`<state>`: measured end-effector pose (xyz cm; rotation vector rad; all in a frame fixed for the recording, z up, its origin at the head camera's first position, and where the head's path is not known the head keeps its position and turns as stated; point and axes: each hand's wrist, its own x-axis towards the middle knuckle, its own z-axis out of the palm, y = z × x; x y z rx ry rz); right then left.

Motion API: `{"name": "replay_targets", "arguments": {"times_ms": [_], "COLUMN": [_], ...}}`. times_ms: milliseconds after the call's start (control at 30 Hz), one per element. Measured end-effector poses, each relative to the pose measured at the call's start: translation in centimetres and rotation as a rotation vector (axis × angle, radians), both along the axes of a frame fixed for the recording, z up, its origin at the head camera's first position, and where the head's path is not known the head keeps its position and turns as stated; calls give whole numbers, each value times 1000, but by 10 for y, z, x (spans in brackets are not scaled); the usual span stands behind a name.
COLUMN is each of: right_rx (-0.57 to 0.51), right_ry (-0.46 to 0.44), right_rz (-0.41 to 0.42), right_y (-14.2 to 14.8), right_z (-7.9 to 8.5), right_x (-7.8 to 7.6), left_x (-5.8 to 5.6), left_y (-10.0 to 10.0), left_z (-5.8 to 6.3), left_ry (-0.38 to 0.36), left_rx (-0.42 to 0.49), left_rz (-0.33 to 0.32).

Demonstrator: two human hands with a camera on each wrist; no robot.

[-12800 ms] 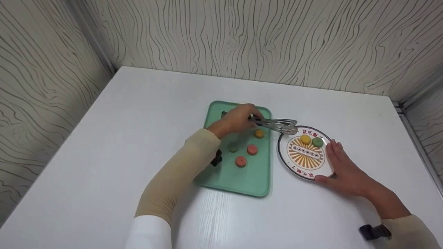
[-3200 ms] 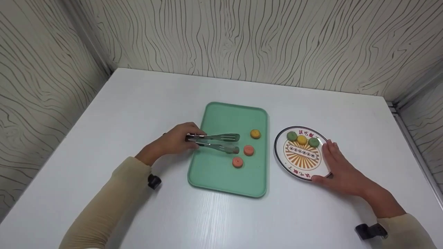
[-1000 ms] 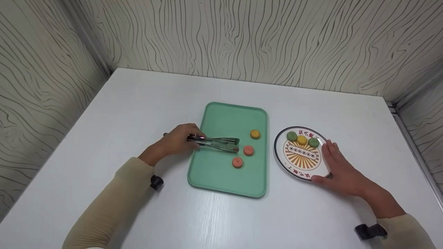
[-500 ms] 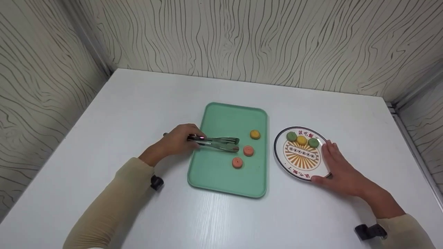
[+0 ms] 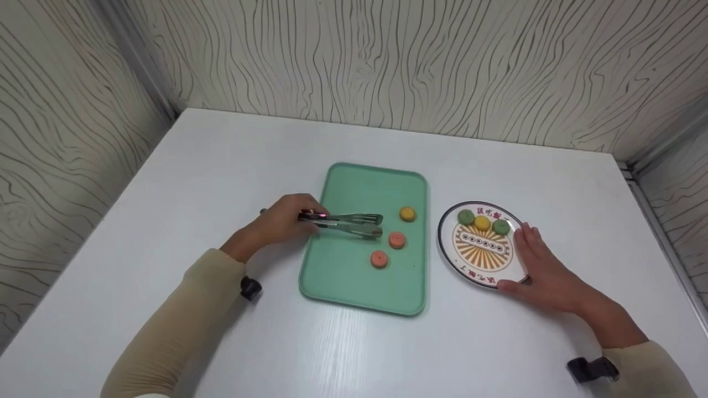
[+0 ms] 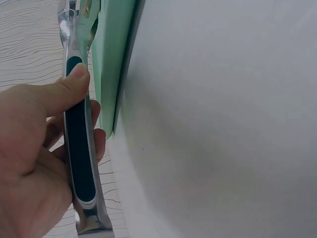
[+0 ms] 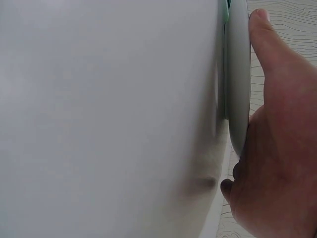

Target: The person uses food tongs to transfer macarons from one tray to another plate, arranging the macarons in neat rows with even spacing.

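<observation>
Gripping slotted metal tongs in left hand, tips parted over the green tray just beside a pink macaron-like piece, while right hand (unclenched, fingers extended) touches the rim of the printed plate.

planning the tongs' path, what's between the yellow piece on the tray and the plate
In the head view, between the yellow piece and the plate lie only the right edge of the green tray and a bare strip of white table.
</observation>
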<state>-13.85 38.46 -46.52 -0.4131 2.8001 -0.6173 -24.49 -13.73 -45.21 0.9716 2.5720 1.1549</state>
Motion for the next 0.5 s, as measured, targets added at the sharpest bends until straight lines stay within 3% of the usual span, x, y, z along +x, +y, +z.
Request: {"name": "replay_targets", "arguments": {"times_ms": [233,500], "right_rx": [8,5], "right_ry": [-5,5], "right_rz": [-6,-2], "right_y": [-1,0], "right_z": [1,0], "right_x": [0,0], "left_x": [1,0], "left_y": [1,6], "left_z": [6,12], "left_ry": [30,9], "left_rx": [17,-2], "left_rz": [-9,-7]}}
